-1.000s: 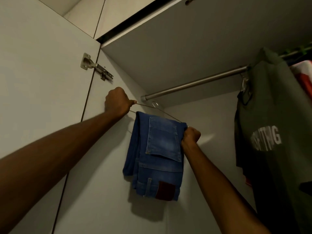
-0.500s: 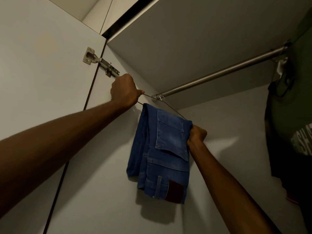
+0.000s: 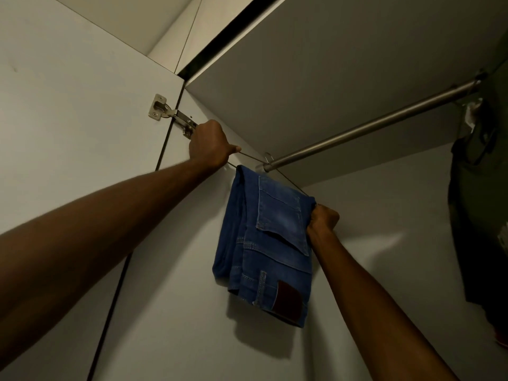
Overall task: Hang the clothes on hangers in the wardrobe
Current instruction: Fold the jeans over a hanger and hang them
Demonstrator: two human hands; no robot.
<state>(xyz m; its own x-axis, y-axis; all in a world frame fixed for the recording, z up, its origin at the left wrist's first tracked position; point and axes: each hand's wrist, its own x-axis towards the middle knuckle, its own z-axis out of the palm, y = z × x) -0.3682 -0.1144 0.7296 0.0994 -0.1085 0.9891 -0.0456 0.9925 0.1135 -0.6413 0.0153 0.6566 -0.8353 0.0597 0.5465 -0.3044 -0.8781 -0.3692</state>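
**Jeans on a wire hanger being hooked onto the wardrobe rail**

The rail [image 3: 371, 127] is shown running from the side panel up to the right, with a dark garment [image 3: 475, 210] hung at its far end. The folded jeans [image 3: 269, 243] are draped over the hanger [image 3: 286, 177], waistband lowest, their long axis vertical. The hanger's bar is tilted, its left end higher. One end is gripped in the closed left hand [image 3: 210, 145], the other, with denim, in the closed right hand [image 3: 323, 218]. The hook [image 3: 268, 158] is seen at the rail's left end; both ends are best levelled and lowered together until it seats.
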